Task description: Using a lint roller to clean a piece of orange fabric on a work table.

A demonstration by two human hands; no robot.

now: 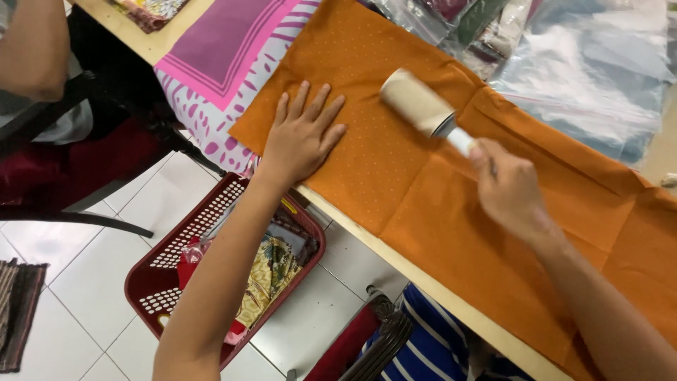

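Observation:
An orange dotted cloth (423, 190) lies spread over the wooden table (367, 233). My left hand (302, 134) presses flat on its left part, fingers apart. My right hand (509, 190) grips the white handle of a lint roller (419, 104), whose pale cylinder rests on the cloth just right of my left hand. The roller and right hand are slightly blurred.
A pink and purple patterned cloth (226, 56) lies left of the orange one. Clear plastic bags (592, 70) with folded fabrics fill the back right. On the tiled floor, a red perforated basket (190, 268) holds packaged cloth. Another person's arm (32, 49) shows top left.

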